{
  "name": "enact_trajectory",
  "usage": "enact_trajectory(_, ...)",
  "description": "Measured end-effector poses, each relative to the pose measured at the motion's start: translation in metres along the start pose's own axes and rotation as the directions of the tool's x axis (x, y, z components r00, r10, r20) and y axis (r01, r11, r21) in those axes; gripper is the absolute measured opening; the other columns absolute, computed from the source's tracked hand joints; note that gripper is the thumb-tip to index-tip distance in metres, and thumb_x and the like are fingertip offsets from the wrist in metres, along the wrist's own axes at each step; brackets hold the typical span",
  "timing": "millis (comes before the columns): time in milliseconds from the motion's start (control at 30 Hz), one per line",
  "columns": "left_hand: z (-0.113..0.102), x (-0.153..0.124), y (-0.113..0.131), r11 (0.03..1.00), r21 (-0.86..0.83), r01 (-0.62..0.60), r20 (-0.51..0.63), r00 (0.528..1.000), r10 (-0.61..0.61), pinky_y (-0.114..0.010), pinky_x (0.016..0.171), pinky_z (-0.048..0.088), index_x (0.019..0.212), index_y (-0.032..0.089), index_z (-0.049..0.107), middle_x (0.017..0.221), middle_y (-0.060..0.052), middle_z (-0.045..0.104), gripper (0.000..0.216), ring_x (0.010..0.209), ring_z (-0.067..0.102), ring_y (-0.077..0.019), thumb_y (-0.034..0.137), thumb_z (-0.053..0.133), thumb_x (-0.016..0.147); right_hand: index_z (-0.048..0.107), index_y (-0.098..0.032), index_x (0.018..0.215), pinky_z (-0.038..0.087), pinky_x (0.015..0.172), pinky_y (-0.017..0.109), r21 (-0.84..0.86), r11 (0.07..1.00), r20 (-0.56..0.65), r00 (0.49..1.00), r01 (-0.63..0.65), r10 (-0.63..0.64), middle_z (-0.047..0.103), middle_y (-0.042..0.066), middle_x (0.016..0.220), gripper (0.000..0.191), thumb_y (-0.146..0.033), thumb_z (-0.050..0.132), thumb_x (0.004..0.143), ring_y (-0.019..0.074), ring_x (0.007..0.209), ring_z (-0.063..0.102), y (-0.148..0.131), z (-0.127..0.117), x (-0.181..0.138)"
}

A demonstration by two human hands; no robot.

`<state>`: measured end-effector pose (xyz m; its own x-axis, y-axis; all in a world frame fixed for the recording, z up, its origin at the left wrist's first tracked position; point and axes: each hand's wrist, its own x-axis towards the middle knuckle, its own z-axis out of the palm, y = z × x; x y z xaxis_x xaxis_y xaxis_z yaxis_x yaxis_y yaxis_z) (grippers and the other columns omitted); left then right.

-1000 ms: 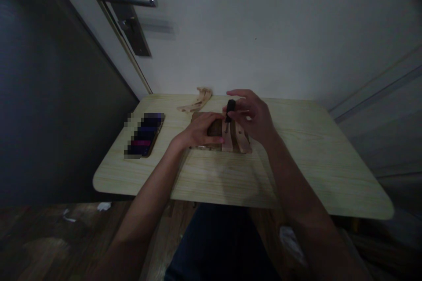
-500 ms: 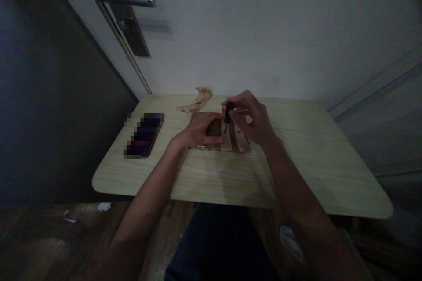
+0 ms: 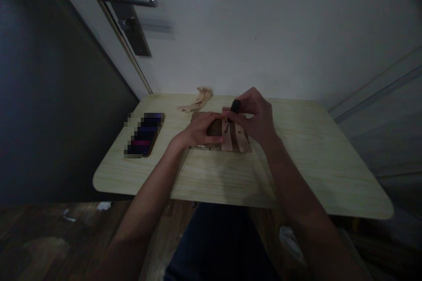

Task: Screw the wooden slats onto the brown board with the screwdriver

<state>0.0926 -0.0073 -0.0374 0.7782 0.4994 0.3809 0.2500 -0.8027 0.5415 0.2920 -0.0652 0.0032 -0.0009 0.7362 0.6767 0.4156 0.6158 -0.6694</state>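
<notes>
A small wooden assembly [image 3: 234, 138] of pale slats on a darker block lies in the middle of the light wood table [image 3: 296, 171]. My left hand [image 3: 198, 131] rests on its left side, fingers curled over the dark block. My right hand [image 3: 255, 116] pinches a small screwdriver with a black handle [image 3: 235, 106], its tip pointing down onto a slat.
A blurred-out dark flat object [image 3: 145, 135] lies on the table's left part. A curved pale wooden piece [image 3: 197, 99] sits at the far edge by the wall. A door with a metal handle [image 3: 127, 0] stands at the left.
My right hand has shifted its hold on the screwdriver's handle, which now leans a little more to the right. My left hand has stayed on the block.
</notes>
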Motion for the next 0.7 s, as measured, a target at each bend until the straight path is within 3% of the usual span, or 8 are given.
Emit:
enact_trajectory(167, 0.000, 0.000, -0.001, 1.000, -0.005, 0.005, -0.006, 1.000, -0.005, -0.047, 0.098, 0.042, 0.131, 0.022, 0.051, 0.125, -0.013, 0.060, 0.077, 0.114, 0.055, -0.0306, 0.074, 0.058, 0.074, 0.058, -0.028, 0.112, 0.058, 0.065, 0.027, -0.071, 0.995, 0.055, 0.996, 0.070, -0.066, 0.067, -0.001, 0.093, 0.040, -0.039, 0.074, 0.077, 0.0126, 0.071, 0.066, 0.001, 0.003, -0.001)
enact_trajectory(267, -0.002, 0.000, 0.002, 1.000, 0.002, -0.006, 0.015, 1.000, 0.006, -0.046, 0.096, 0.043, 0.127, 0.020, 0.053, 0.120, -0.013, 0.061, 0.073, 0.111, 0.056, -0.0299, 0.072, 0.057, 0.077, 0.063, -0.028, 0.109, 0.059, 0.070, 0.028, -0.080, 0.991, 0.100, 0.990, 0.104, -0.096, 0.068, 0.000, 0.100, 0.029, -0.037, 0.070, 0.082, 0.0131, 0.077, 0.066, -0.003, 0.001, -0.001)
enact_trajectory(433, -0.003, 0.000, 0.005, 1.000, 0.017, 0.004, 0.003, 1.000, -0.004, -0.046, 0.096, 0.043, 0.126, 0.021, 0.053, 0.120, -0.013, 0.061, 0.072, 0.111, 0.056, -0.0296, 0.072, 0.058, 0.076, 0.062, -0.026, 0.115, 0.060, 0.069, 0.026, 0.046, 0.999, 0.146, 0.989, 0.014, -0.021, 0.069, 0.005, 0.109, 0.030, -0.042, 0.055, 0.091, 0.0144, 0.087, 0.069, -0.011, -0.003, 0.000)
enact_trajectory(533, -0.003, -0.001, 0.004, 1.000, 0.017, 0.002, 0.012, 1.000, -0.002, -0.046, 0.097, 0.043, 0.125, 0.021, 0.053, 0.122, -0.013, 0.061, 0.072, 0.113, 0.056, -0.0294, 0.073, 0.057, 0.076, 0.062, -0.025, 0.112, 0.060, 0.071, 0.026, 0.145, 0.988, 0.148, 0.989, -0.046, 0.024, 0.071, 0.003, 0.101, 0.029, -0.042, 0.059, 0.089, 0.0151, 0.090, 0.071, -0.010, -0.004, 0.001)
enact_trajectory(700, -0.001, 0.000, 0.000, 1.000, 0.023, 0.001, 0.015, 1.000, -0.002, -0.047, 0.097, 0.042, 0.128, 0.021, 0.052, 0.125, -0.013, 0.060, 0.075, 0.114, 0.056, -0.0302, 0.074, 0.056, 0.076, 0.062, -0.024, 0.096, 0.059, 0.064, 0.024, 0.174, 0.981, 0.091, 0.993, -0.091, 0.076, 0.070, -0.001, 0.082, 0.030, -0.039, 0.076, 0.075, 0.0135, 0.075, 0.070, -0.003, -0.002, 0.002)
